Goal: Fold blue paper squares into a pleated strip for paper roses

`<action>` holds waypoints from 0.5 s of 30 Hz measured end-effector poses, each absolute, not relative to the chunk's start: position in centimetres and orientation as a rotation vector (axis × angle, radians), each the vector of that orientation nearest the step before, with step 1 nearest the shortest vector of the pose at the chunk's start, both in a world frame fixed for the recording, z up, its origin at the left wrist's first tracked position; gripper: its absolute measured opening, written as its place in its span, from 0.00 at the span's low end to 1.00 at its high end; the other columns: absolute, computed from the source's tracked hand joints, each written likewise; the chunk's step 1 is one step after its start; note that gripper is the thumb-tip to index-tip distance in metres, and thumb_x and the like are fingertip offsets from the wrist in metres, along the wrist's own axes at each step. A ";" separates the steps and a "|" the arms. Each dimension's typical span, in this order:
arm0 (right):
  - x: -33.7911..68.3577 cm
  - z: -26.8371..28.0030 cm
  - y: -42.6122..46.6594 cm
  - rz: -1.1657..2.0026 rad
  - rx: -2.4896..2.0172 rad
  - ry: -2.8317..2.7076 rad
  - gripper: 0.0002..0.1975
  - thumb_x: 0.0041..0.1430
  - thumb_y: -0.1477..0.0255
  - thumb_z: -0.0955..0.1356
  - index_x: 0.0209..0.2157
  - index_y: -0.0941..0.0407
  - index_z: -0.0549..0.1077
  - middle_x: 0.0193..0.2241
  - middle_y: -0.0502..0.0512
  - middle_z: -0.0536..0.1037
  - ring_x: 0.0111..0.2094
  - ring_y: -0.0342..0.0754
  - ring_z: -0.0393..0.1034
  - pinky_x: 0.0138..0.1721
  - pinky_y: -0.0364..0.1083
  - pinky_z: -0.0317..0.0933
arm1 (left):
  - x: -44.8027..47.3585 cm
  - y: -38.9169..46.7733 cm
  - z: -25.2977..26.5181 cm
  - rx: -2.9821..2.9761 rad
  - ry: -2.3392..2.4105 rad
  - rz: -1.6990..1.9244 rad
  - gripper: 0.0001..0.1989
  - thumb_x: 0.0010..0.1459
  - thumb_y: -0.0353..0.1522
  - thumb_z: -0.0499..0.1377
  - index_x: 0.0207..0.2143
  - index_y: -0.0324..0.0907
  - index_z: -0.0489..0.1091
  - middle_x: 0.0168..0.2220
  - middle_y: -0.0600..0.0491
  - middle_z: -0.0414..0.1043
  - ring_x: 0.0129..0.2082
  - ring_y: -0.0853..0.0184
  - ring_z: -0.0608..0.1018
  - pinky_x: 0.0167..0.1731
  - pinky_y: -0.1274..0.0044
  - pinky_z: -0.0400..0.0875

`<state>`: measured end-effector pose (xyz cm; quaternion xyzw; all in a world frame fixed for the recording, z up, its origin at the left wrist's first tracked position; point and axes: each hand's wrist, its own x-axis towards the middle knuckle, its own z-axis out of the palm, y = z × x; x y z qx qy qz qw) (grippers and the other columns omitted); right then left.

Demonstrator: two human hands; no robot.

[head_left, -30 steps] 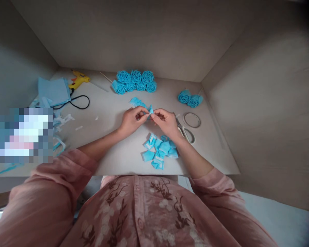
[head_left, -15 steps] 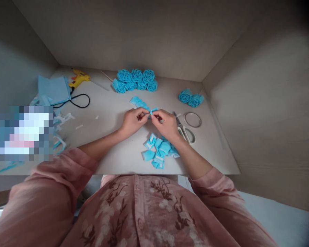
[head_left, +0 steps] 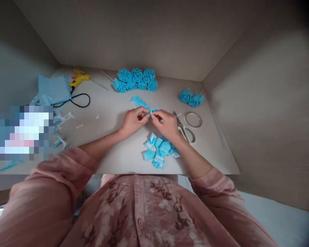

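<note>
Left of the scissors [head_left: 182, 128], left hand [head_left: 134, 120] and right hand [head_left: 167, 124] pinch a blue piece [head_left: 154, 110]: probably light, soft, best edge-held.

Pink buttoned shirt [head_left: 136, 209], brown sprigs [head_left: 161, 189], pale blossoms [head_left: 166, 204], loose sleeves [head_left: 58, 175]

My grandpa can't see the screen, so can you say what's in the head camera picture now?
A bare left hand and right hand pinch a small blue piece over a pale table. More blue pieces lie closer to the viewer, with scissors beside the right hand. Farther back are blue flowers and a yellow glue gun.
</note>
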<state>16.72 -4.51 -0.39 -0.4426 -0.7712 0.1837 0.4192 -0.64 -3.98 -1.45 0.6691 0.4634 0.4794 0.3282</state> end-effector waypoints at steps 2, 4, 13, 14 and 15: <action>16.7 -0.5 -4.5 0.411 -1.106 -1.947 0.07 0.62 0.70 0.66 0.32 0.53 0.77 0.31 0.53 0.82 0.29 0.45 0.72 0.35 0.44 0.64 | -0.6 -4.0 -1.4 1.760 1.219 1.250 0.05 0.54 0.33 0.59 0.32 0.40 0.72 0.19 0.60 0.62 0.21 0.74 0.64 0.26 0.81 0.60; 16.7 -0.7 -4.4 0.361 -1.090 -1.959 0.08 0.62 0.71 0.66 0.33 0.54 0.77 0.30 0.52 0.82 0.29 0.44 0.72 0.34 0.43 0.64 | -0.6 -4.1 -1.3 1.766 1.222 1.247 0.05 0.54 0.32 0.58 0.32 0.40 0.72 0.19 0.61 0.61 0.21 0.75 0.64 0.26 0.81 0.61; 16.8 -0.9 -4.3 0.303 -1.024 -1.963 0.07 0.62 0.73 0.67 0.32 0.56 0.78 0.28 0.52 0.81 0.27 0.42 0.72 0.32 0.41 0.63 | -0.6 -4.1 -1.1 1.721 1.188 1.231 0.05 0.53 0.30 0.57 0.31 0.39 0.72 0.19 0.61 0.61 0.20 0.75 0.63 0.25 0.81 0.60; 16.8 -0.9 -4.3 0.307 -1.035 -1.964 0.07 0.62 0.73 0.66 0.32 0.56 0.78 0.28 0.51 0.81 0.27 0.42 0.72 0.33 0.41 0.64 | -0.6 -4.1 -1.1 1.718 1.179 1.232 0.06 0.53 0.30 0.57 0.31 0.39 0.73 0.19 0.60 0.61 0.20 0.75 0.63 0.25 0.81 0.60; 16.8 -0.9 -4.3 0.311 -1.043 -1.965 0.07 0.62 0.73 0.66 0.32 0.55 0.78 0.28 0.51 0.81 0.27 0.42 0.72 0.33 0.41 0.64 | -0.7 -4.0 -1.1 1.715 1.168 1.232 0.06 0.53 0.30 0.56 0.31 0.38 0.73 0.19 0.60 0.62 0.20 0.75 0.64 0.25 0.81 0.60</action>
